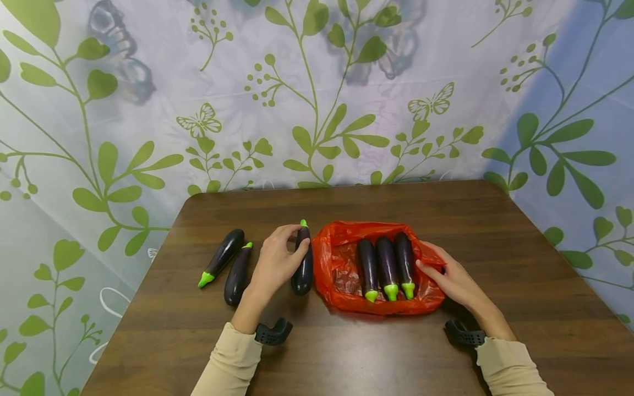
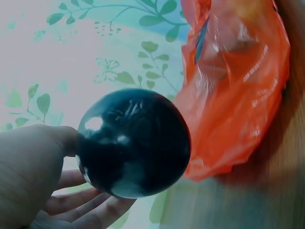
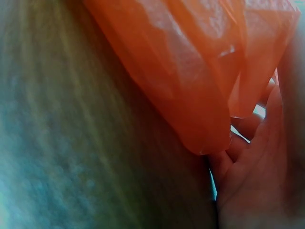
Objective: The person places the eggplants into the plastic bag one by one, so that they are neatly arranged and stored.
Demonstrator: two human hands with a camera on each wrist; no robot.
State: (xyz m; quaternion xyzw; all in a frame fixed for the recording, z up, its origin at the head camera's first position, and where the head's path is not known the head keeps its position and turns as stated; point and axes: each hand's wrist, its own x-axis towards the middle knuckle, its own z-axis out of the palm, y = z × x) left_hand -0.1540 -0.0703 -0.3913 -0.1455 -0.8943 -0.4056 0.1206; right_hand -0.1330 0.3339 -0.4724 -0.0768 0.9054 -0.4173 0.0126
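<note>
Purple-black eggplants (image 1: 224, 256) number six, and two of them lie toward the left edge of the brown worktop (image 1: 366, 355): the first has its green stem toward the near left corner, and just beside it the second eggplant (image 1: 238, 279) has its stem toward the far edge. Next comes the left hand (image 1: 276, 258), with one beige sleeve (image 1: 230, 357) and one black wrist band (image 1: 275, 332); its thumb and fingers grip the third eggplant (image 1: 302, 278), stem toward the far edge. Just right of that sits one red plastic bag (image 1: 324, 269), mouth open, near the middle of the worktop, holding three eggplants (image 1: 386, 264) side by side, stems toward the near edge. Nearest the right edge, the right hand (image 1: 453, 280) pinches the bag's right rim between thumb and fingers; it has one beige sleeve (image 1: 512, 363) and one black wrist band (image 1: 464, 333) too.
</note>
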